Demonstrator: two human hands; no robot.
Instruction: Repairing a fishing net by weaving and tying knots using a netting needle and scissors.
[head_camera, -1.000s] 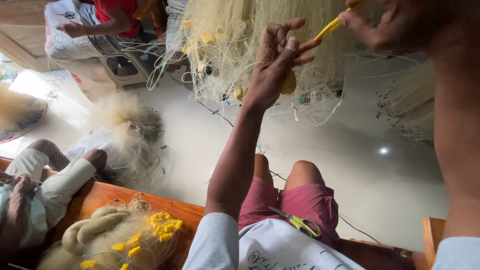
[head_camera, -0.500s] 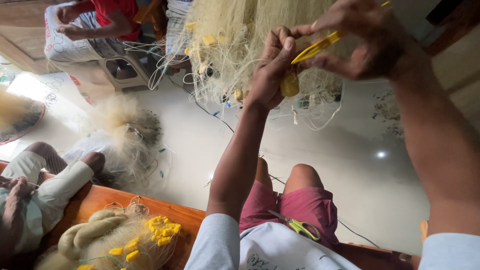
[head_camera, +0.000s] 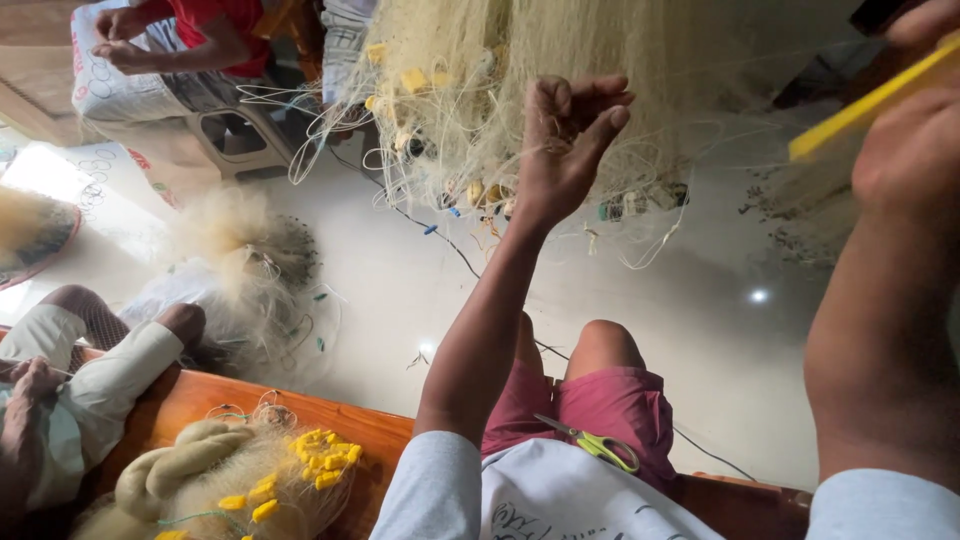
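Left grip (head_camera: 565, 140) pinches net (head_camera: 480, 80).

A pale cream fishing net of fine mesh (head_camera: 520, 70) hangs bunched at twelve o'clock, small yellow floats caught in it. A flat yellow plastic netting needle (head_camera: 865, 105) slants at two o'clock.

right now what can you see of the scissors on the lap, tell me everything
The scissors are small, with yellow-green plastic handle loops and short silvery blades. They look closed and lie flat, slanting across the person's lap, resting where the magenta shorts meet the hem of the white shirt. The blades point up-left in the head view, the handles down-right. Neither hand touches them: the left hand is raised at the pale net, and the right hand holds a yellow tool.
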